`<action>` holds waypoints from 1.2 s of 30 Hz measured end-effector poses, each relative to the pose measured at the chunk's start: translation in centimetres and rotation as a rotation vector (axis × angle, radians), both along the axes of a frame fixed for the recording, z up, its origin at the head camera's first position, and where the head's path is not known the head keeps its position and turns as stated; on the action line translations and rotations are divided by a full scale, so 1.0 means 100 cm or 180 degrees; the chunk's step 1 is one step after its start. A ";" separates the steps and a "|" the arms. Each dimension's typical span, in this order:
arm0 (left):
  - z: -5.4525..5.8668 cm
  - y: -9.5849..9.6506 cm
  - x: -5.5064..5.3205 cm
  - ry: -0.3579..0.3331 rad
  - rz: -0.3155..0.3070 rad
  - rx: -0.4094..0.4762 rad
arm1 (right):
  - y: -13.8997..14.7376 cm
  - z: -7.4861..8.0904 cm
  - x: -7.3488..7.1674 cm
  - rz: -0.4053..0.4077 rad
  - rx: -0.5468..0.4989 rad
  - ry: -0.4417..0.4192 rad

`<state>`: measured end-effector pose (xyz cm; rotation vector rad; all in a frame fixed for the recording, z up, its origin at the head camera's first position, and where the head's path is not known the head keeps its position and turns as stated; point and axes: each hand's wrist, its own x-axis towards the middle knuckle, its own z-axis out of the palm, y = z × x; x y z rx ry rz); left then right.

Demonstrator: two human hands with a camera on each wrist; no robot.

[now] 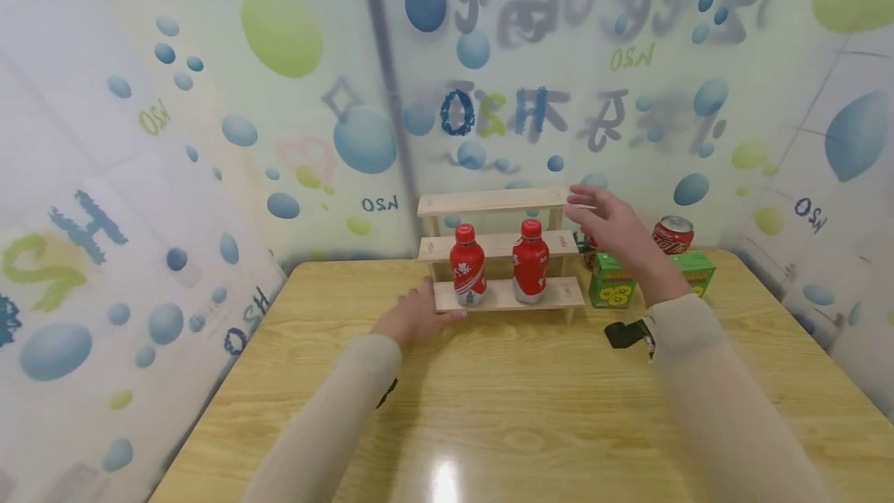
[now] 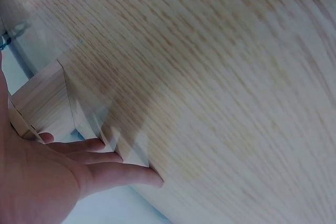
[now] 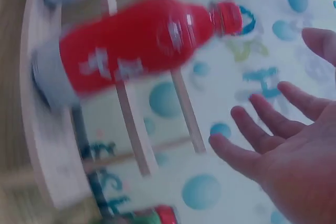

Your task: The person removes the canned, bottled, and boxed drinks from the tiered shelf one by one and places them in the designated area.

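A three-tier wooden rack (image 1: 499, 245) stands at the back of the table. Two red bottles with red caps are upright on its lowest step, a left bottle (image 1: 468, 266) and a right bottle (image 1: 531, 261). My left hand (image 1: 415, 313) is at the rack's left end, its thumb by the lowest step's front edge. In the left wrist view its fingers (image 2: 121, 174) are extended low against the table; firm contact with the rack cannot be made out. Above the rack's right end, my right hand (image 1: 615, 227) hovers with fingers spread and nothing in it.
Right of the rack stand a green box (image 1: 615, 283) with yellow flowers and a second green box (image 1: 698, 270), partly behind my right arm. A red can (image 1: 673, 233) rises behind them. Patterned walls (image 1: 363, 138) close in the wooden table (image 1: 489, 394) at back and sides.
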<state>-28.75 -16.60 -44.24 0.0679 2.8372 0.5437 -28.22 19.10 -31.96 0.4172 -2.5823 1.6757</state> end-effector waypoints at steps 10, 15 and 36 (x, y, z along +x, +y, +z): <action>-0.002 0.001 -0.002 0.0015 0.0002 -0.0024 | -0.077 -0.054 0.012 -0.0378 -0.0435 -0.0189; -0.003 -0.001 -0.004 0.0030 0.0043 0.0020 | -0.099 -0.065 0.017 -0.0836 -0.0694 -0.0032; -0.002 0.000 0.002 0.0060 -0.0002 0.0089 | -0.081 -0.053 0.059 -0.1125 -0.0815 0.0095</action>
